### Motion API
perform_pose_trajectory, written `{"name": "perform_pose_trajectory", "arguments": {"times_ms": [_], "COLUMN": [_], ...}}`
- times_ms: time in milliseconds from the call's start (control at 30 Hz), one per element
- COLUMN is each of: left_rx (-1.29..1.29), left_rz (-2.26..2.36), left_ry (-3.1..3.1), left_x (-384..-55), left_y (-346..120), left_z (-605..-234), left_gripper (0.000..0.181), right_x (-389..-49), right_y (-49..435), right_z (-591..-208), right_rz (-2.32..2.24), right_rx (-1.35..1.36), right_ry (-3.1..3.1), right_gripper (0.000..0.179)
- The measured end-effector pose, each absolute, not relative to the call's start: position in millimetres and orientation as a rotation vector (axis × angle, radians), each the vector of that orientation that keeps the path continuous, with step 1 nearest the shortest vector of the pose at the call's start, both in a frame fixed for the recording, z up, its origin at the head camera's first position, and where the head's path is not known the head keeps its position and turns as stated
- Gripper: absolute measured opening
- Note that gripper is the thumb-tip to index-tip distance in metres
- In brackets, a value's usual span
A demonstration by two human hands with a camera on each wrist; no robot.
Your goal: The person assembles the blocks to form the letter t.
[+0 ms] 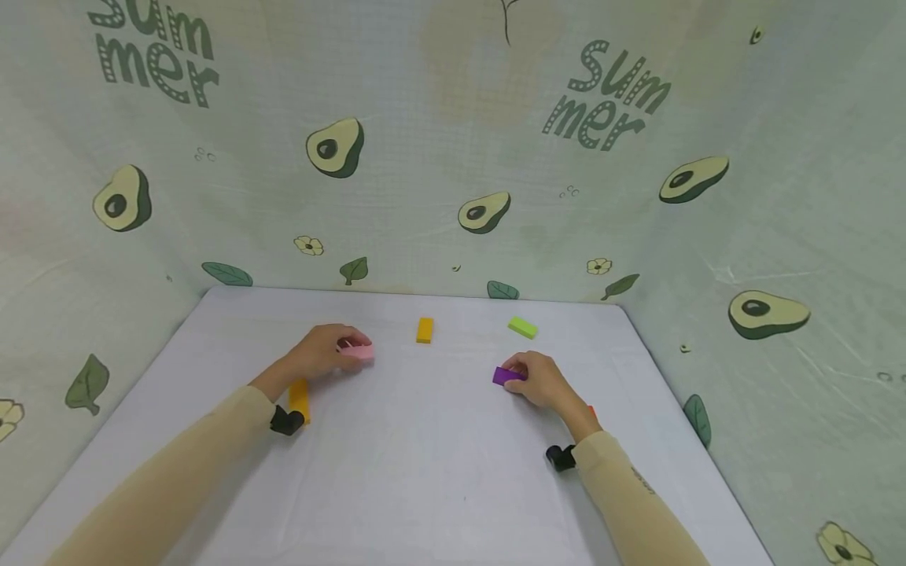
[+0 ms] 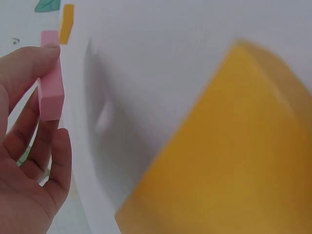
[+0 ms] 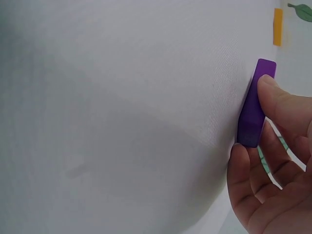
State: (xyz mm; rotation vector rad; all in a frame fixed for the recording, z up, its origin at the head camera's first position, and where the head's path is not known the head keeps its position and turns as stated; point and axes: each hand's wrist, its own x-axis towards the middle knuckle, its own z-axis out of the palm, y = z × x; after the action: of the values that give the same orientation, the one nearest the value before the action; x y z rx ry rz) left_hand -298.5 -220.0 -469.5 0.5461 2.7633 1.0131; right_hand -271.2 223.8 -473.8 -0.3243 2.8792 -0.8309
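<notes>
A pale cloth printed with avocados, leaves and lettering hangs behind and to both sides of a white surface. Two tan sleeves, the left and the right, reach in from the near edge.

Both hands are occupied, each in a narrow pinch. The left hand holds a pink block, thumb on one face; in the left wrist view its shadow falls apart from it, so it looks lifted. The right hand grips a purple block low over the surface – whether it touches I cannot tell.

An orange block sits just under the left wrist. To work well here, that forearm should be raised before it swings sideways, or the black wrist camera could nudge the block. Light fingertip pressure ought to suffice for both held pieces, with the lower faces level and free of fingers so they can meet the surface squarely.

Farther off, a green block lies at a slant and a yellow block lies lengthwise. Smallest is a red sliver beside the right wrist – mostly hidden, so that arm deserves care too.
</notes>
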Motion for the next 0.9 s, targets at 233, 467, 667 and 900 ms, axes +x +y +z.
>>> {"name": "perform_pose_trajectory", "arguments": {"times_ms": [233, 467, 667, 900], "left_rx": [0.621, 0.639, 0.664, 0.690], "left_rz": [1.013, 1.035, 1.026, 1.027], "left_ry": [2.755, 2.740, 2.754, 2.758], "left_x": [-297.4, -294.6, -290.8, -288.3], "left_y": [-199.1, -178.7, -162.5, -143.6], "left_z": [-471.8, -476.2, -478.9, -480.2], "left_gripper": [0.038, 0.036, 0.036, 0.035], "right_x": [-270.8, -272.7, -273.3, -273.4], "right_y": [222.8, 224.1, 224.1, 224.9], "right_z": [-472.7, -476.4, -477.0, -476.5], "right_rz": [-0.834, -0.834, -0.833, -0.852], "right_rx": [-0.297, -0.313, -0.314, -0.321], "right_ry": [2.876, 2.883, 2.882, 2.876], "right_gripper": [0.027, 0.027, 0.027, 0.027]}}
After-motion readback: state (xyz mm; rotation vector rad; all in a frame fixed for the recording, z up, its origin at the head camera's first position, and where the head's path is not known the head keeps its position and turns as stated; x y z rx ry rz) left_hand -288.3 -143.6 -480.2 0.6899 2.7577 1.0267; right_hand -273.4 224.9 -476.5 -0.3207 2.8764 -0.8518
